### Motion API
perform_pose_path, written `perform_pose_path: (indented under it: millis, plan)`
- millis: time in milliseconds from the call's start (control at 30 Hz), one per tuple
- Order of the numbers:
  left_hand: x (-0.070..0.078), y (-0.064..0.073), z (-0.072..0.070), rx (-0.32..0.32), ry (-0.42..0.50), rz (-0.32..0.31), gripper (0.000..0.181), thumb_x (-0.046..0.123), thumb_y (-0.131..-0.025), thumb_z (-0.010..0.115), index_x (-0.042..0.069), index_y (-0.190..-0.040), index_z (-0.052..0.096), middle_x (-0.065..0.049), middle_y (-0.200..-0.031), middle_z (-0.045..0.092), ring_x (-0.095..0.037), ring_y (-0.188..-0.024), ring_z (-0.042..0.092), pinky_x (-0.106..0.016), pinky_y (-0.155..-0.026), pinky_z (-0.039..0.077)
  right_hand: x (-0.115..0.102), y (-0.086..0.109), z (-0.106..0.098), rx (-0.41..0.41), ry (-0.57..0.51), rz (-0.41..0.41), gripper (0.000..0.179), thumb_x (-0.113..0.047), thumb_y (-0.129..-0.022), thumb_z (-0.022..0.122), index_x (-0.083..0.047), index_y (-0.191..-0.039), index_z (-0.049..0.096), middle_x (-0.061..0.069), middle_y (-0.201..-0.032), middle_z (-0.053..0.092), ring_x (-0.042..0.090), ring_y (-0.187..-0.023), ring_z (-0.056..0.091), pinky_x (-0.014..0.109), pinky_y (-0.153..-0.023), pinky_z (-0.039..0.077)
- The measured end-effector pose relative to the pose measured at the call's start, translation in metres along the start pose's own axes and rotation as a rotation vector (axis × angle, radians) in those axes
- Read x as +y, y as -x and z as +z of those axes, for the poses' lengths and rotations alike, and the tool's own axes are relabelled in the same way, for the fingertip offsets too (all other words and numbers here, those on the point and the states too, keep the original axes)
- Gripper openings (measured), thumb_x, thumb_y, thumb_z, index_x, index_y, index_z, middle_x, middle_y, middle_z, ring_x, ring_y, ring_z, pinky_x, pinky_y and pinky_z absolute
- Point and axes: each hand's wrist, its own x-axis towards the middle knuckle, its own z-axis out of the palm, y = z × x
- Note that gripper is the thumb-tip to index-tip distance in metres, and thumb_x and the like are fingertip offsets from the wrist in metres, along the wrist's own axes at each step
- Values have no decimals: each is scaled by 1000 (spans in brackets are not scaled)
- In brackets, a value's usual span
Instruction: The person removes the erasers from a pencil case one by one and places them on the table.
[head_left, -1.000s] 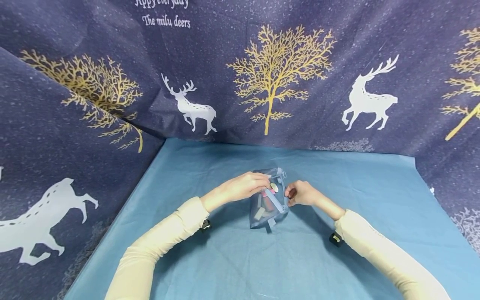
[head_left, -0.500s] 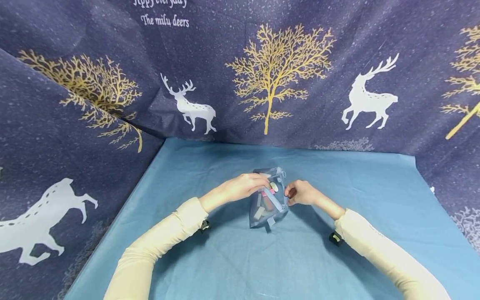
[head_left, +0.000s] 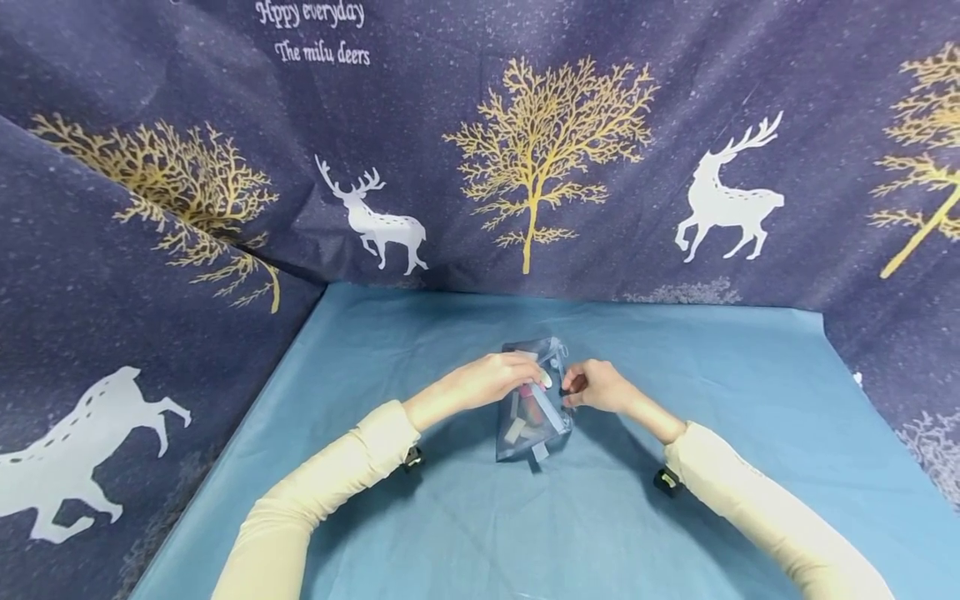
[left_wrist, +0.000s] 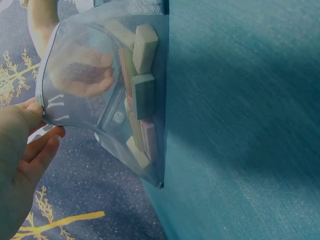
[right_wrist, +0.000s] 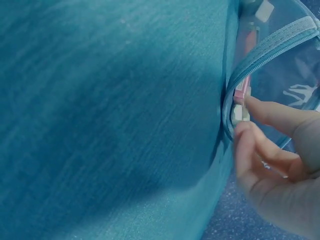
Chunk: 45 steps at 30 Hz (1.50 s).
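Observation:
A blue see-through mesh zip pouch [head_left: 517, 417] stands unzipped in the middle of the table, with several small pale, pink and green blocks [left_wrist: 145, 97] inside. My left hand [head_left: 498, 377] pinches the upper lip of its opening between thumb and fingers. At the opposite lip, my right hand [head_left: 600, 387] has curled fingers, with thumb and fingertips at the zipper edge [right_wrist: 272, 50]. In the right wrist view those fingertips lie right beside a small whitish block [right_wrist: 238, 113] low in the mouth; whether they touch it I cannot tell. Through the mesh, the left wrist view shows my right hand blurred.
A light-blue cloth [head_left: 420, 517] covers the table. Behind and to the left hangs a dark blue curtain [head_left: 450, 50] printed with white deer and golden trees. A short pale tab [head_left: 540, 452] sticks out from the pouch's near end.
The head view has shifted slightly. My right hand has moved a little left at the pouch's lip, and the opening looks narrower. My left hand keeps its hold.

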Motion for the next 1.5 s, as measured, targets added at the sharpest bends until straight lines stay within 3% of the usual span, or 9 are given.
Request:
perform_pose_path:
  millis: [267,567,700,900,1233,1500]
  plan:
    - [0,0,2,-16,-49,35,20,4,-90,53,11,-104,65,-2,-107,66,-18,-110,58,-19,-98,41,-7,-7,2,70,-11,-110,27,-8,-78,68,-4,-104,62,4,-84,66,11,-72,62,25,-63,51]
    - [1,-1,1,-11,-49,26,20,2,-89,54,10,-103,66,-1,-106,66,-17,-110,58,-20,-98,40,-7,-14,5,100,14,-102,29,-8,-80,65,-4,-109,61,11,-99,65,18,-83,63,30,-70,52]
    - [1,-1,2,-21,-73,33,22,0,-87,55,11,-104,65,-1,-107,66,-16,-110,58,-19,-98,40,-7,-14,5,73,14,-87,32,-7,-82,64,-3,-114,60,14,-105,65,20,-86,64,30,-69,53]
    - [0,-1,4,-13,-34,19,23,-2,-85,57,10,-102,65,-1,-107,66,-13,-108,58,-16,-93,43,-7,-14,7,2,62,-136,38,-8,-83,62,-1,-120,57,9,-90,66,12,-71,61,27,-63,50]
    - [1,0,1,-35,-65,1,26,-4,-83,58,12,-102,65,2,-108,65,-10,-109,57,-14,-90,44,-7,-20,11,-30,127,-186,38,-11,-85,61,-3,-122,56,4,-85,58,6,-60,49,24,-61,43]
    - [3,1,1,-31,-16,-30,27,-7,-83,56,9,-101,66,0,-106,66,-9,-105,59,-15,-88,45,-12,-20,14,-55,166,-205,36,-10,-85,61,2,-119,56,16,-102,56,13,-74,52,26,-63,45]
